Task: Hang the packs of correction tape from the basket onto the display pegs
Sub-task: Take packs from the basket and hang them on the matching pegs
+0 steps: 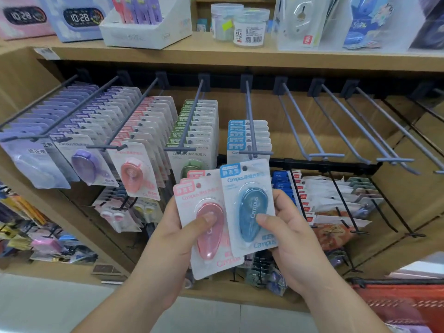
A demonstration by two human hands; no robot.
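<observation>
2 hands (pixel 168 236) (pixel 295 239), 1 basket (pixel 396 304), 2 clocks (pixel 24 15) (pixel 81 18).

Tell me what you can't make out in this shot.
Head view:
- Basket: cut off by the bottom right corner, contents unseen.
- Rear packs behind the pink pack in the left hand: count hidden by the front card.
- Small print on the blue pack in the right hand: blurred.
</observation>
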